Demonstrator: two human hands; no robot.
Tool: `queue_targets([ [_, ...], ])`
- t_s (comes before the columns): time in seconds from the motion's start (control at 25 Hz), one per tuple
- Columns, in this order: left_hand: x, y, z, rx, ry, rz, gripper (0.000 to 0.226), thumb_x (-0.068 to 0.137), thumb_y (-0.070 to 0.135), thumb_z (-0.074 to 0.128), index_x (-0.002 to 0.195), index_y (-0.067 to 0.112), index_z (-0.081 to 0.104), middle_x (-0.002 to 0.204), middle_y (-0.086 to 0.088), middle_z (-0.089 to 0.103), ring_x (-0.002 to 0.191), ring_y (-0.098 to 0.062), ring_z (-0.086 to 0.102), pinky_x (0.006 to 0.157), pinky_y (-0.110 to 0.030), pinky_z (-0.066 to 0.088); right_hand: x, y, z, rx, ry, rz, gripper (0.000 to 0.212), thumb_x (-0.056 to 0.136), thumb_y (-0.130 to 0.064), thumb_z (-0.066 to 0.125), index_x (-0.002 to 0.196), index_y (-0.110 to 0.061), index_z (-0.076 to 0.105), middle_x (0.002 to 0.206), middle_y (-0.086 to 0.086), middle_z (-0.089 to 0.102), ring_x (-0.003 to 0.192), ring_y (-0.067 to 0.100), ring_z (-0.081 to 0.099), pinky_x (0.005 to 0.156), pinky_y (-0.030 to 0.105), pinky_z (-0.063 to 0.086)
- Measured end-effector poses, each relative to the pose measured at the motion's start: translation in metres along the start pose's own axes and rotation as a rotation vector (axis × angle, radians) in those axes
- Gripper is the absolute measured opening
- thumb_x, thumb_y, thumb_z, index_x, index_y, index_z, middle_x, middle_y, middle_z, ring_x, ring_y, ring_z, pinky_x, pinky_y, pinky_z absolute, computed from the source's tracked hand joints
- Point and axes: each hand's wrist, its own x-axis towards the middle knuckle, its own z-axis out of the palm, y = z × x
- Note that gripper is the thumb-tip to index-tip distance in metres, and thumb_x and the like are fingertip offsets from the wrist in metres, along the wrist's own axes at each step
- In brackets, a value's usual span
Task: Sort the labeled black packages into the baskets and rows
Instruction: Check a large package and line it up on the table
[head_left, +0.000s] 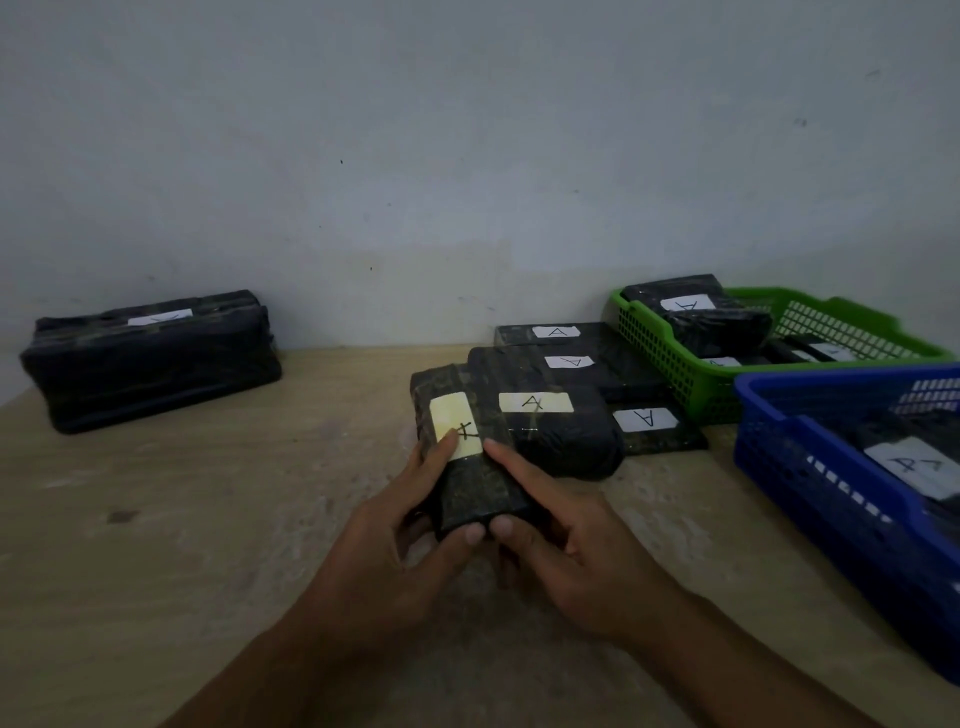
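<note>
Both hands grasp one black package (470, 462) between them, just above the worktop (208, 519). The left hand (410, 535) holds its left edge, forefinger laid on the pale label (454, 423); the right hand (566, 535) holds the right edge, forefinger extended along the top face. Both thumbs press the near end. The package is held with its label up and facing the person, which appears intended for reading the mark; the mark resembles an "A", though the fingertip partly covers it.

Directly beyond the hands, a row of packages (550, 410) lies on the worktop, each showing an "A" label upward; they overlap or sit close together. The held package's far end is just beside, possibly touching, the nearest of them. To the right of the hands stands a blue basket (810, 467) holding at least one labelled package. Beyond it is a green basket (670, 353) with several packages piled inside. Well apart to the left, against the wall, rests a larger black bundle (150, 358) with a label whose mark is illegible.

Judgement: the package is being identified before placement; its destination is not yet evident.
</note>
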Motion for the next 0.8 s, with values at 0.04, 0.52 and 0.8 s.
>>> queue_targets([
  [0.04,0.0,0.0,-0.002,-0.012,-0.009,-0.004,0.073,0.077,0.032,0.067,0.14,0.045,0.033,0.151,0.012,0.036,0.127,0.001,0.049,0.098,-0.02,0.048,0.0,0.001,0.001,0.005,0.003,0.007,0.055,0.095,-0.039,0.058,0.143,-0.053,0.034,0.122,-0.006,0.068,0.106,0.013,0.067,0.088,0.037,0.057],
  [0.52,0.001,0.002,-0.001,0.056,0.008,0.064,0.078,0.078,0.044,0.072,0.14,0.057,0.027,0.153,0.015,0.033,0.132,-0.005,0.046,0.102,-0.03,0.048,0.0,-0.001,-0.002,0.202,-0.032,0.019,0.057,0.095,-0.022,0.062,0.142,-0.045,0.04,0.13,-0.016,0.061,0.117,0.006,0.061,0.094,0.027,0.053],
  [0.8,0.005,0.006,-0.002,-0.16,0.286,0.049,0.092,0.079,0.035,0.072,0.147,0.047,0.011,0.132,0.018,0.054,0.108,-0.018,0.066,0.084,-0.032,0.057,0.007,0.004,-0.025,0.228,0.048,0.153,0.036,0.086,-0.033,0.069,0.108,-0.031,0.041,0.105,0.007,0.07,0.089,0.025,0.07,0.071,0.043,0.058],
])
